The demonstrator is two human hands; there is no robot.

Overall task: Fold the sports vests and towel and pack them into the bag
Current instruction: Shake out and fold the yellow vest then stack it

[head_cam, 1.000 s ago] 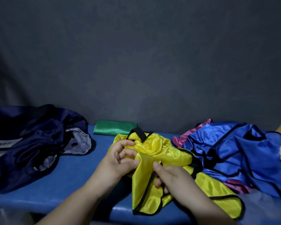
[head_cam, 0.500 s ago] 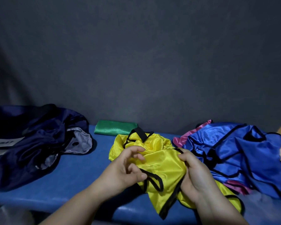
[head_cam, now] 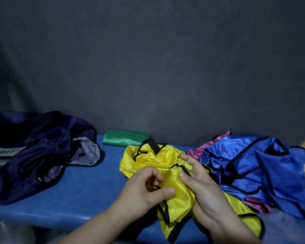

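Head view gives us both hands low in the middle, over a crumpled yellow vest (head_cam: 153,155) with black trim that lies on the blue bench (head_cam: 88,187). Our left hand (head_cam: 146,189) has its fingers curled, and its grip pinches a fold of the yellow cloth, along with a strip of the black trim, between thumb and fingers. Our right hand (head_cam: 206,196) lies just beside it on the same vest, fingers stretched and a little spread over the cloth; its grip closes round nothing that we can see. At the left end of the bench the dark navy bag (head_cam: 33,155) sits slumped, some grey lining showing on the side nearest the vest. Behind the yellow vest, against the dark backdrop (head_cam: 148,67), lies a green folded cloth (head_cam: 123,140). To the right a rumpled blue vest (head_cam: 253,164) with black trim touches the yellow one, and a pink vest (head_cam: 199,150) peeks out from under it.
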